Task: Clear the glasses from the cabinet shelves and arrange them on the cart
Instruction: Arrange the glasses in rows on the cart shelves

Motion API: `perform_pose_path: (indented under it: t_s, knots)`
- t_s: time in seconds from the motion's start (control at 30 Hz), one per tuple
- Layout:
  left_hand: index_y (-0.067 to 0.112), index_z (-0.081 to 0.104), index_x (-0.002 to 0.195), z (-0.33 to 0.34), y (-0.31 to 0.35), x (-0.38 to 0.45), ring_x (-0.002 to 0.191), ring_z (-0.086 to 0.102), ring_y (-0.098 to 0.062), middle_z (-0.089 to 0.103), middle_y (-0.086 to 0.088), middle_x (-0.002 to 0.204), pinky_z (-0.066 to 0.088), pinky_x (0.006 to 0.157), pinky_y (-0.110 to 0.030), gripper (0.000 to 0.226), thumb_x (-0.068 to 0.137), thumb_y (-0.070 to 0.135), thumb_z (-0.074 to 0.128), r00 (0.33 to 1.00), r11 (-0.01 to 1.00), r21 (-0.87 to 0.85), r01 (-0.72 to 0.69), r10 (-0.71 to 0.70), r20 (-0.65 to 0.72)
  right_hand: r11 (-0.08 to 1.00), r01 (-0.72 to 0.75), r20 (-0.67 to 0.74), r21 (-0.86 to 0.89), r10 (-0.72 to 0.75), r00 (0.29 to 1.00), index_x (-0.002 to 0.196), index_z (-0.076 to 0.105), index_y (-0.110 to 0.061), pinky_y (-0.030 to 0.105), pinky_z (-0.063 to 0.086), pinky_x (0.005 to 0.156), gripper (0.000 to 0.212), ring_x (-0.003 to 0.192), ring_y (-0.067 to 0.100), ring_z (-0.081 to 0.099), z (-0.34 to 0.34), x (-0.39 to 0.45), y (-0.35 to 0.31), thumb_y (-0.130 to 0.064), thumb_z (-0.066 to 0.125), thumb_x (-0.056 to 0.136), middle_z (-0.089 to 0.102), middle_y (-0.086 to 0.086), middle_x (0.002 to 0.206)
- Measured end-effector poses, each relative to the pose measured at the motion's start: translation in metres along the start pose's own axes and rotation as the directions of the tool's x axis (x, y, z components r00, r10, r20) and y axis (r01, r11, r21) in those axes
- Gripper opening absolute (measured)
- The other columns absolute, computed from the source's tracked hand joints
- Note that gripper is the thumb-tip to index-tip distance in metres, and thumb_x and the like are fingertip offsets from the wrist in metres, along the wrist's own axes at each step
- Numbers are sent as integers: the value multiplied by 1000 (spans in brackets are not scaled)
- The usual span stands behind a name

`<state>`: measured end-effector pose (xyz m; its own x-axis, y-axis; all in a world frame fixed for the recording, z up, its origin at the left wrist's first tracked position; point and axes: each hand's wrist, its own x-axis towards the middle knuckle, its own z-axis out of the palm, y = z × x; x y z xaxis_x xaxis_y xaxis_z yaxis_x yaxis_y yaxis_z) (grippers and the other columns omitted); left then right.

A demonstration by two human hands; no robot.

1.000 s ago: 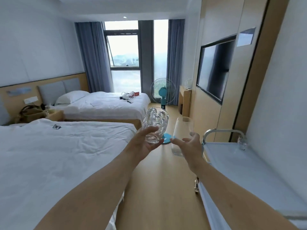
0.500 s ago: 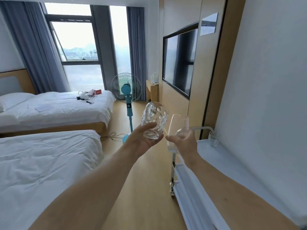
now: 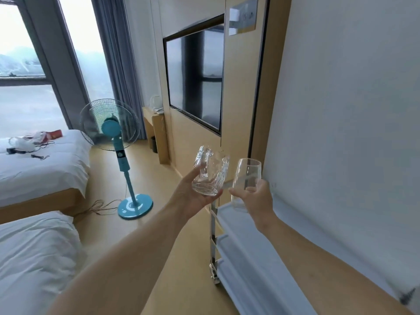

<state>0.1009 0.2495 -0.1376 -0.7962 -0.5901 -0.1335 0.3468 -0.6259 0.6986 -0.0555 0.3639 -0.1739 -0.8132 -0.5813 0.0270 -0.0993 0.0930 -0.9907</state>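
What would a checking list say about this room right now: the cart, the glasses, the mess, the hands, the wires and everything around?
Surface: white cart with stacked shelves by the right wall; its top shows bare where visible.
Job's things: patterned glass and smooth glass, both held in the air, close together, neither set down.
Clutter: small items and a red packet on the far bed.
Grippers: left hand holds the patterned glass; right hand holds the smooth glass.
Cables: thin cord on the floor by the blue fan.
Surroundings: wall television, curtains, window, near bed.
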Motion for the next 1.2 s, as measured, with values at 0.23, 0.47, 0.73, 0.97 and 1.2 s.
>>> perform_pose_path:
  t_s: [0.23,0.47,0.73,0.97,1.2]
  knots:
    - [17,78,89,-18,13,90,101,58,-31,61,-16,113,48,94,-47,12,83,26,72,969,964,197,180,-208,135,997,-77,-191,-10,74,979,137,38,-18,30,46,72,92,96,16,58,18,45,15,-34,92,65,54,-1,106]
    - [17,76,89,-21,-24,178,64,64,-18,67,-5,82,50,64,-31,35,62,36,86,929,883,398,250,-335,159,984,-179,-346,8,170,923,134,39,-21,32,47,74,89,99,15,58,-6,83,55,-32,92,64,55,0,113]
    - [32,58,123,-2,-95,287,90,73,-21,73,-2,112,58,67,-31,78,55,24,94,936,707,689,156,-328,125,968,-246,-446,56,245,861,142,35,-27,29,47,76,101,102,14,60,-61,163,122,-28,94,62,56,-1,119]
    - [43,29,143,9,-162,368,112,59,-17,57,0,121,54,96,-41,121,47,27,100,931,470,876,104,-357,81,952,-302,-462,47,288,839,140,36,-33,28,45,78,104,107,14,59,-100,220,180,-32,98,57,56,-4,119]
    - [46,29,137,1,-227,405,98,56,-2,55,14,111,45,69,-17,111,48,40,96,955,205,975,-86,-262,139,904,-421,-548,72,389,741,145,35,-29,37,51,92,102,108,17,59,-114,242,231,-38,96,63,56,-5,122]
